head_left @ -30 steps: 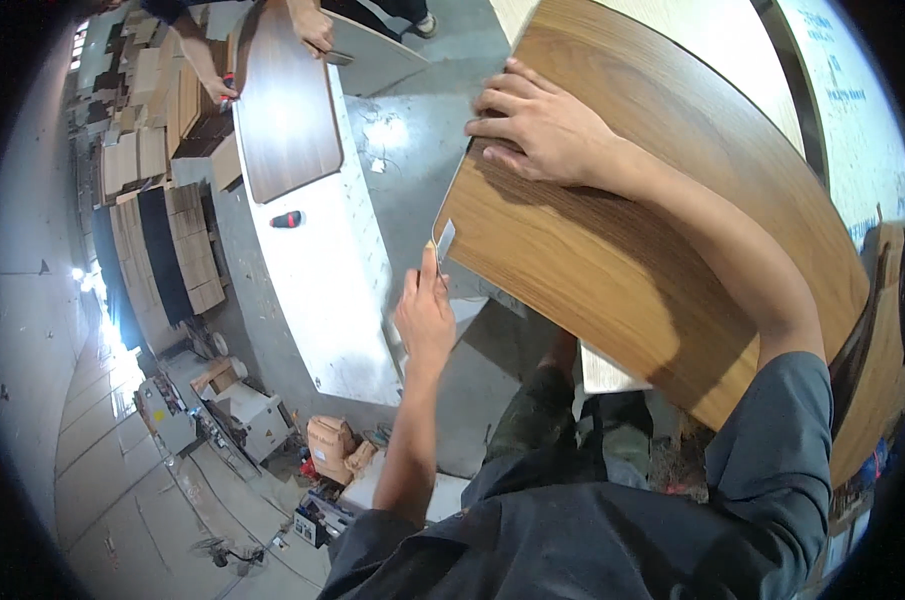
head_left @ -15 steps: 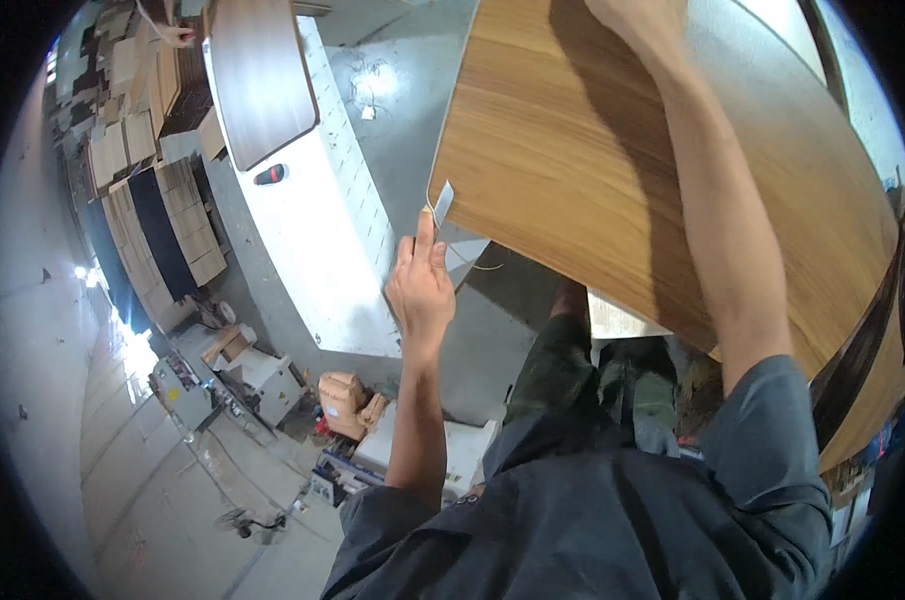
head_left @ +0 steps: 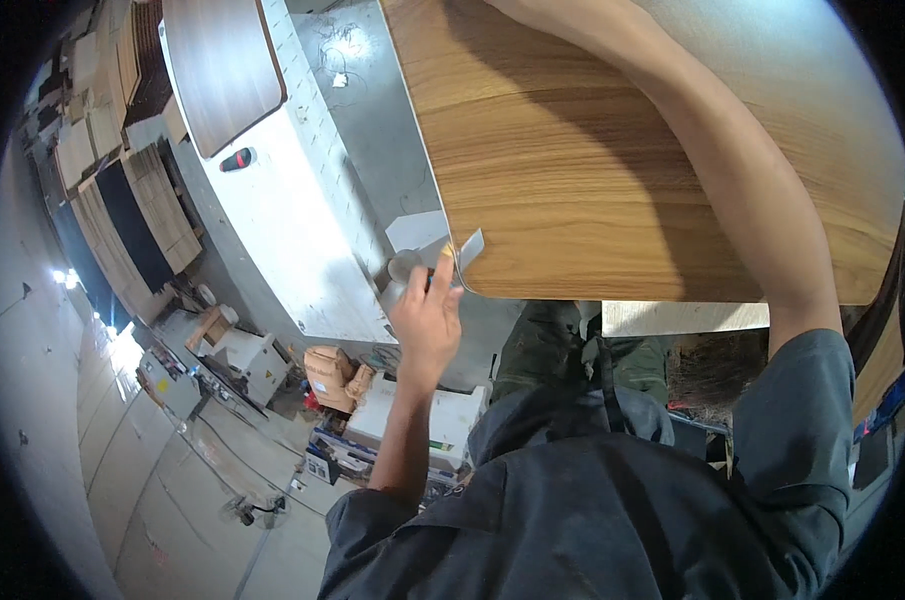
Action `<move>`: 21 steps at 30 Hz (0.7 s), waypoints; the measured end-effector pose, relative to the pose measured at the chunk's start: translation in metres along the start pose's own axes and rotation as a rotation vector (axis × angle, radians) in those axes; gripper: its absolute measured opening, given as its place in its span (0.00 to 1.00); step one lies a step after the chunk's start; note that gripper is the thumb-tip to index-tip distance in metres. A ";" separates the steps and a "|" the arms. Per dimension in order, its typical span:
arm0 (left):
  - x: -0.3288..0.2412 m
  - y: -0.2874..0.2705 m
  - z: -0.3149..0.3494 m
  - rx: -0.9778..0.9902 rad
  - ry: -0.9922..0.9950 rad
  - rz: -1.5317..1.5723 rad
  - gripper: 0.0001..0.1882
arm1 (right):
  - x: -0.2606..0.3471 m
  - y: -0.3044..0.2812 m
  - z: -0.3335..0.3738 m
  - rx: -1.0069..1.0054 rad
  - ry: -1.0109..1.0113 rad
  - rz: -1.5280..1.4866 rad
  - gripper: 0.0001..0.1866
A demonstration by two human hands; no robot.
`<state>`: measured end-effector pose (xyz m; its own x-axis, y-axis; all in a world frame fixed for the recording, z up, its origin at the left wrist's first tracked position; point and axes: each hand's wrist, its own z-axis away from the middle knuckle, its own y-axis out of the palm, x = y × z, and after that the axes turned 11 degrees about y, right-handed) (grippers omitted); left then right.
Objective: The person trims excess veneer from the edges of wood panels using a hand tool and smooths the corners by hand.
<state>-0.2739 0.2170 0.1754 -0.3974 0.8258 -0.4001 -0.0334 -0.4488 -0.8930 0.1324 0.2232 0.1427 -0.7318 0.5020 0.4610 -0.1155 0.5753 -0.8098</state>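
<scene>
A large light-oak wood panel with rounded corners fills the upper right. My left hand is raised at its near left corner, fingers pinched on a small flat grey blade that touches the panel's edge. My right forearm lies across the panel's face and runs out of the picture at the top, so that hand is hidden.
A long white machine table stands to the left, carrying a dark brown rounded panel and a small red-and-black object. Stacks of boards lie further left. Boxes and a tan container sit on the floor below.
The oak panel now fills more of the view. My right hand has slid up out of the picture. My left hand has gone from the panel's left edge down to its rounded corner.
</scene>
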 end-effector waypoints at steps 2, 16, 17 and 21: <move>-0.004 0.003 0.011 0.020 -0.048 0.000 0.25 | 0.008 0.005 -0.003 0.019 -0.014 -0.034 0.18; 0.003 -0.005 -0.052 -0.075 -0.153 -0.110 0.24 | 0.002 0.021 -0.004 -0.046 -0.165 -0.147 0.12; 0.006 -0.007 -0.063 -0.073 -0.157 -0.148 0.23 | 0.003 0.020 -0.004 -0.047 -0.164 -0.149 0.12; 0.020 -0.009 -0.112 -0.241 -0.008 -0.117 0.22 | 0.001 0.005 0.006 0.084 -0.175 -0.205 0.14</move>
<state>-0.1790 0.2757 0.1519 -0.4107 0.8644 -0.2901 0.1395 -0.2549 -0.9569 0.1266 0.2229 0.1370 -0.7915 0.2574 0.5543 -0.3227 0.5943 -0.7367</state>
